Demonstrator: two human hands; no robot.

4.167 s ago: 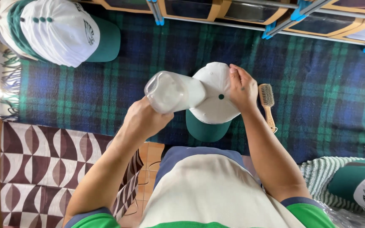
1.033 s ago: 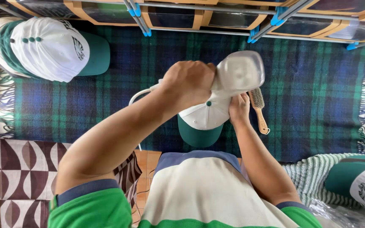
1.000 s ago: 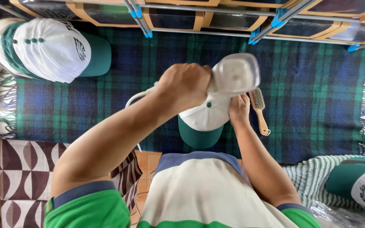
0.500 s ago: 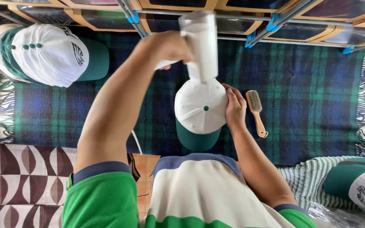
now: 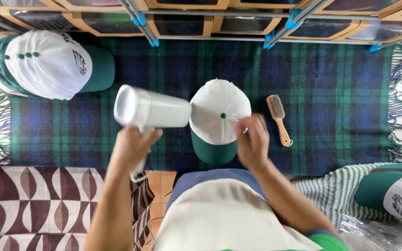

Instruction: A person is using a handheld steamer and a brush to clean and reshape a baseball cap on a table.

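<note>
Head view, looking straight down. The left hand [image 5: 133, 144] is wrapped tight around the handle of a white steamer [image 5: 152, 110], held above a plaid blanket [image 5: 331, 93]. The steamer's barrel lies level, its wide round end facing left and its narrow end just beside the crown of a cap [image 5: 219, 116]; whether the two touch cannot be told from above. A white cord loop hangs below the handle, under the fist.

The cap sits in the middle of the blanket, directly in front of the person. It has a white crown with a green top button and a green brim that points toward the person's body. The right hand [image 5: 253, 142] rests on the cap's right lower edge, fingers curled in and pinching the fabric near the seam; the hand is a little blurred, so the exact grip is unclear.

A wooden brush [image 5: 278, 118] lies on the blanket just to the right of the cap, bristles up, handle angled toward the near right, clear of the hand.

At the far left a stack of caps [image 5: 43, 65] in the same white and green rests on the blanket's edge. At the lower right, another cap [image 5: 396, 195] lies beside a striped cloth [image 5: 331, 190]. Wooden frames [image 5: 177, 23] with blue clips run along the top. A brown patterned rug [image 5: 47, 204] lies at the lower left.
</note>
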